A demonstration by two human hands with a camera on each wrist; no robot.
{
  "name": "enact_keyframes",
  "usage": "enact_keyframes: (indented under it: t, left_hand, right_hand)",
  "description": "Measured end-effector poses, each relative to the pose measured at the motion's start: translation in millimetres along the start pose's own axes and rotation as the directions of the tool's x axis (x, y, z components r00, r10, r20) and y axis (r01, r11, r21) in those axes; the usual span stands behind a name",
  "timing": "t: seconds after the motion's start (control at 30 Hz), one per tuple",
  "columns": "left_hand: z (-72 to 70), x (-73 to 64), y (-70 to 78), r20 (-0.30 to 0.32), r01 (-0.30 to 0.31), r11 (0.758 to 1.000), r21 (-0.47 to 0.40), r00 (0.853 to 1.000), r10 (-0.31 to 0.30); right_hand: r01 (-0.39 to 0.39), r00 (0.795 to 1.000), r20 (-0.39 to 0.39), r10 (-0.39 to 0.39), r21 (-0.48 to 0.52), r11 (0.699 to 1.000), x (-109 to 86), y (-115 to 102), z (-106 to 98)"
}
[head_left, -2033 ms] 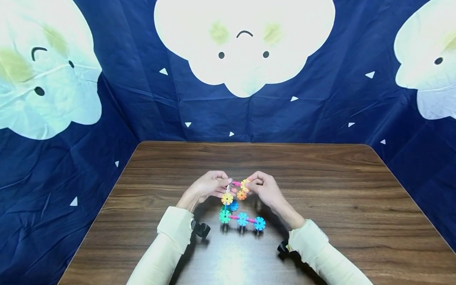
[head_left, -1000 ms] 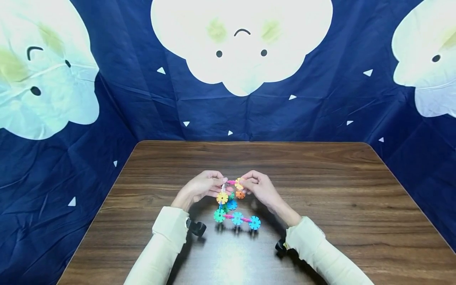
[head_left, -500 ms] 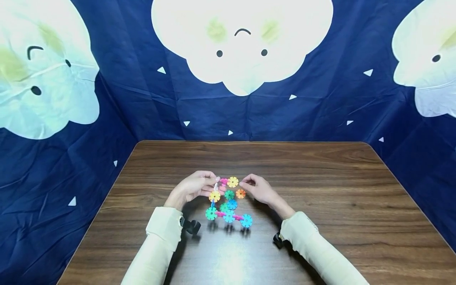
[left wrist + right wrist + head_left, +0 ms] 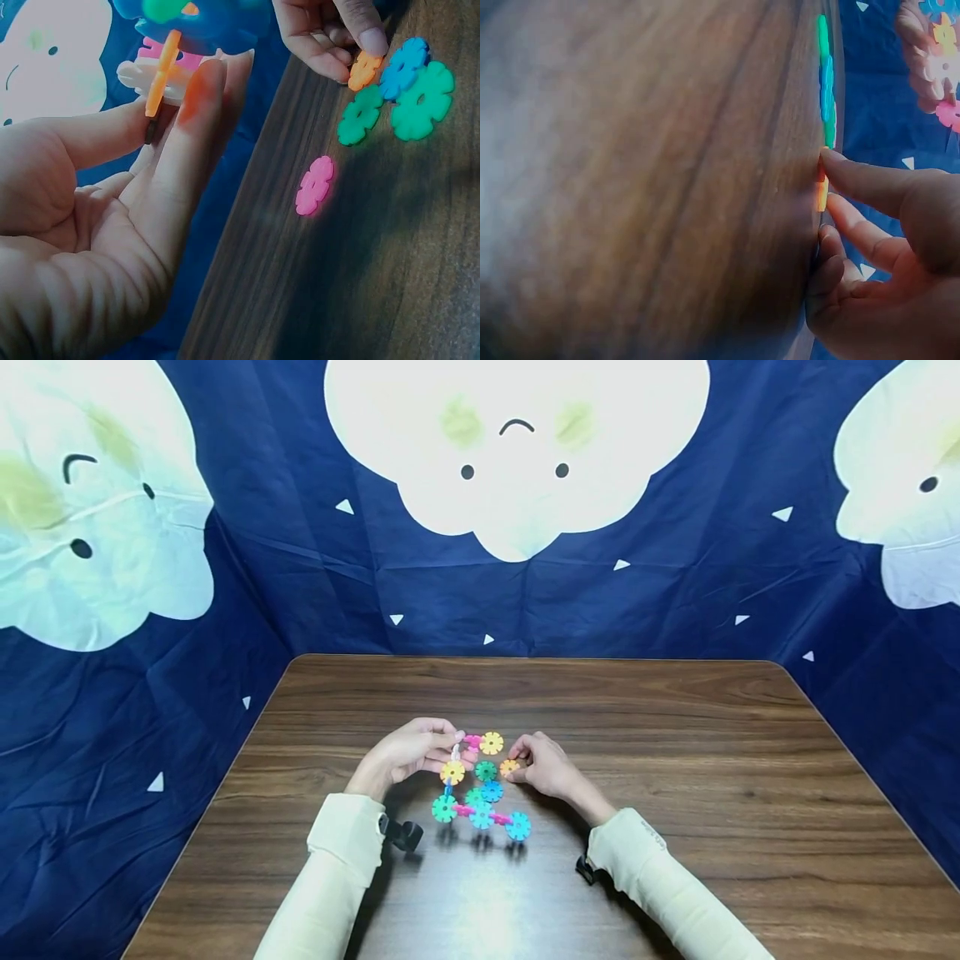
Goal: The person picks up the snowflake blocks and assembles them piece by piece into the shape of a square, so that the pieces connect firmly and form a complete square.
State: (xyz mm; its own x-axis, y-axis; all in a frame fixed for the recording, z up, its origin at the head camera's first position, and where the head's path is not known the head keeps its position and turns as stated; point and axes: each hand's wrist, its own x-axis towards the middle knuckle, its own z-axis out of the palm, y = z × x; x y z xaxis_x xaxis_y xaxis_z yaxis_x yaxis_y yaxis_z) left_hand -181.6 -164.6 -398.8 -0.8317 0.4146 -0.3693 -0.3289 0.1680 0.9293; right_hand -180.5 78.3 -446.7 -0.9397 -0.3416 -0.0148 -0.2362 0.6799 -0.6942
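My left hand (image 4: pixel 408 752) holds up a chain of slotted plastic snowflake discs, its thumb and fingers pinching a white disc (image 4: pixel 131 79). From that grip the chain runs through a pink disc to a yellow disc (image 4: pixel 491 743) at one end. The other way it passes a yellow-orange disc (image 4: pixel 452 772) and a green disc (image 4: pixel 444 809) to a light-blue disc (image 4: pixel 518 827). Down at the tabletop, my right hand (image 4: pixel 547 767) has thumb and finger on opposite edges of an orange snowflake disc (image 4: pixel 365 70).
Loose discs lie on the wooden table (image 4: pixel 675 735): a dark-green one (image 4: pixel 359 115), a blue one (image 4: pixel 403 67), a lighter-green one (image 4: pixel 423 101) and a pink one (image 4: pixel 315 185). A dark-blue cloth (image 4: pixel 450 593) with white clouds hangs beyond the far edge.
My right hand has released the yellow disc at the chain's end and come down to the orange disc on the table. My left hand has moved a little left with the chain.
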Motion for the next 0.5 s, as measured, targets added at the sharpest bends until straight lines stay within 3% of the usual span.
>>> enact_keyframes:
  t: [0.33,0.5]
  left_hand:
    - [0.7,3.9,-2.0,0.002,0.005,1.000,-0.009,1.000,-0.005]
    - [1.5,4.6,-2.2,0.001,0.007,1.000,-0.004,1.000,-0.007]
  right_hand:
    - [0.015,1.000,-0.019,-0.015,-0.020,1.000,-7.5,-2.9,-0.8]
    - [0.004,0.999,-0.054,0.002,0.110,0.994,-11.8,-5.0,-7.7]
